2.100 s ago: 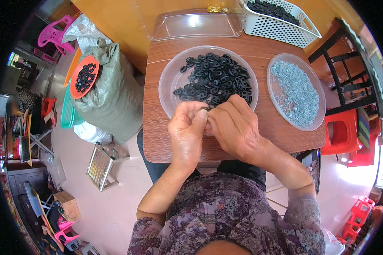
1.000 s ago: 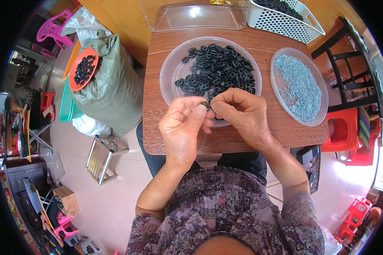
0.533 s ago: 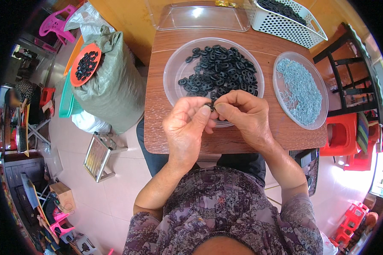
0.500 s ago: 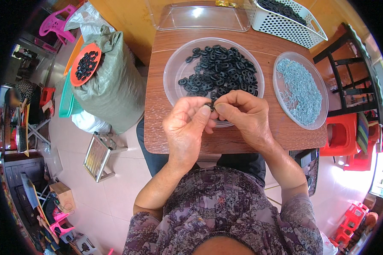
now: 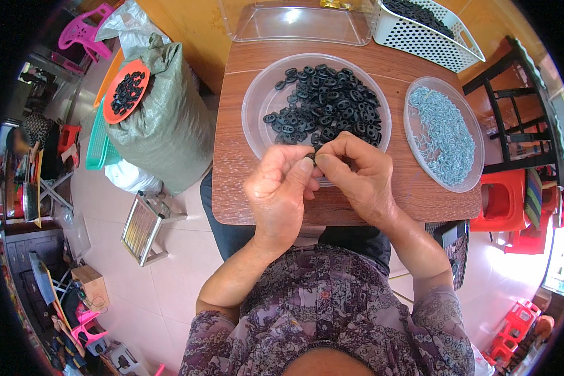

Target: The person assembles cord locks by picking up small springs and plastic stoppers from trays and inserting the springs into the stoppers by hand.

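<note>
Over the near edge of a round clear plastic tub (image 5: 257, 103), my two hands meet fingertip to fingertip. My left hand (image 5: 277, 191) pinches a small black plastic piece (image 5: 311, 155) between thumb and forefinger, mostly hidden by the fingers. My right hand (image 5: 362, 182) has its thumb and forefinger pressed together against that piece; whatever lies between them is hidden. Many black oval pieces with two holes (image 5: 332, 100) are heaped in the tub. Right of it, a round clear plate (image 5: 415, 150) carries a spread of small bluish-silver metal pins or screws (image 5: 446, 138).
The wooden table (image 5: 232, 182) also bears a clear rectangular tray (image 5: 301, 28) and a white perforated basket (image 5: 420, 44) of black pieces. At left, an orange dish (image 5: 114, 108) rests on a full woven sack (image 5: 169, 125). A metal stool (image 5: 145, 232) and red stools (image 5: 504, 200) stand around.
Both hands stay together over the tub's near edge. The black piece has turned slightly and shows less between the fingertips; the view has shifted a little.
</note>
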